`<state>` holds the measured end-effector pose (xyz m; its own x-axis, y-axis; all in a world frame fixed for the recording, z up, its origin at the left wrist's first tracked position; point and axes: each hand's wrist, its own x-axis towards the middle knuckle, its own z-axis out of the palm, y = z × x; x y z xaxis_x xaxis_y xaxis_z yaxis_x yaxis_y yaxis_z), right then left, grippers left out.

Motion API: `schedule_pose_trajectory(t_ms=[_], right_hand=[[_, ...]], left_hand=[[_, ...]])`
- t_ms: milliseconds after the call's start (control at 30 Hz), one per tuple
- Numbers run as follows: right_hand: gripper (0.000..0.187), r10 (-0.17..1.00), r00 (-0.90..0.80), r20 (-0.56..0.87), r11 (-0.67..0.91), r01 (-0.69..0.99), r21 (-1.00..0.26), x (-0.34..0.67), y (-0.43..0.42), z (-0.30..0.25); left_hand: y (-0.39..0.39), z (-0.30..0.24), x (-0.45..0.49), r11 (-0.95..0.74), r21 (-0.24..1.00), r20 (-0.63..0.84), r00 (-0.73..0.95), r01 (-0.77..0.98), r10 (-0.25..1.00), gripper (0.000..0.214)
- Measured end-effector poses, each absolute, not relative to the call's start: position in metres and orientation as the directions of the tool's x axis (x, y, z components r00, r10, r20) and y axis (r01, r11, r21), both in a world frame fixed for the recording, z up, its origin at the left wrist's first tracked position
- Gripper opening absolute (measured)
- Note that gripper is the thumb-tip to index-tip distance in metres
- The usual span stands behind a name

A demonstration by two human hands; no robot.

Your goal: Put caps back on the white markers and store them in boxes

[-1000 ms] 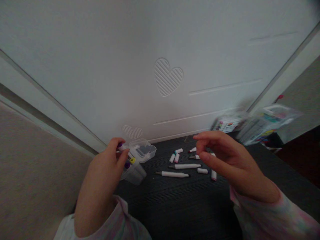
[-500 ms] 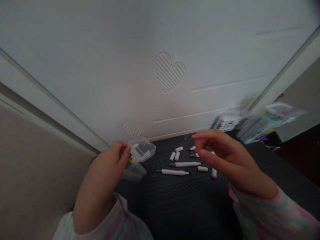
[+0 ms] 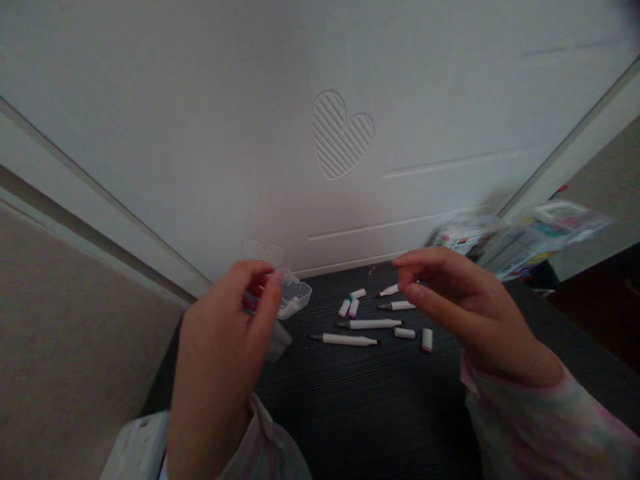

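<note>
My left hand [image 3: 225,320] hovers over the clear plastic box [image 3: 296,298] with its raised lid, hiding much of it. Its thumb and fingers are brought together. A reddish-purple bit shows between them, too blurred to name. My right hand [image 3: 455,300] is held over the right side of the dark table, fingers curved and thumb apart from the index finger, with nothing seen in it. Below and between the hands lie uncapped white markers, including a front marker [image 3: 345,339] and one behind it [image 3: 375,324]. Loose caps lie nearby, among them a pink-edged cap [image 3: 427,340].
A white panel [image 3: 200,133] with carved hearts rises behind the table [image 3: 350,407]. Clear packs of coloured supplies [image 3: 555,230] stand at the back right. A white object [image 3: 140,447] is partly visible at the lower left.
My left hand has moved right and nearer the camera, now covering the yellow-ended piece seen before. My right hand has shifted slightly right, uncovering more of the back markers.
</note>
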<state>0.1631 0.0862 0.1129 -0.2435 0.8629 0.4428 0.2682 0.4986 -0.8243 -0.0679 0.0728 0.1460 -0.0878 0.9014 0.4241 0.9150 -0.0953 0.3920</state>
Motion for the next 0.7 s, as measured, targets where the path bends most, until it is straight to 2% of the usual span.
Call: schedule_pose_trajectory(t_ms=[100,167,233,433,700], right_hand=[[0.023,0.864,-0.217,0.455,0.501,0.276,-0.820,0.163,0.087,0.113],[0.022,0.861,-0.207,0.464,0.506,0.280,-0.816,0.164,0.087,0.113],[0.023,0.859,-0.200,0.471,0.511,0.278,-0.814,0.164,0.088,0.113],[0.024,0.860,-0.149,0.489,0.511,0.268,-0.817,0.167,0.089,0.114],[0.021,0.883,-0.056,0.466,0.465,0.233,-0.854,0.172,0.091,0.117]], left_hand=[[0.075,0.136,-0.045,-0.357,0.360,0.384,0.212,0.862,0.899,0.015],[0.082,0.126,-0.031,-0.445,0.322,0.274,0.367,0.836,0.889,0.015],[0.090,0.113,-0.019,-0.481,0.265,0.195,0.442,0.836,0.876,0.015],[0.109,0.082,0.001,-0.534,0.111,0.051,0.532,0.838,0.845,0.015],[0.113,0.053,0.017,-0.595,0.096,-0.052,0.601,0.798,0.797,0.021]])
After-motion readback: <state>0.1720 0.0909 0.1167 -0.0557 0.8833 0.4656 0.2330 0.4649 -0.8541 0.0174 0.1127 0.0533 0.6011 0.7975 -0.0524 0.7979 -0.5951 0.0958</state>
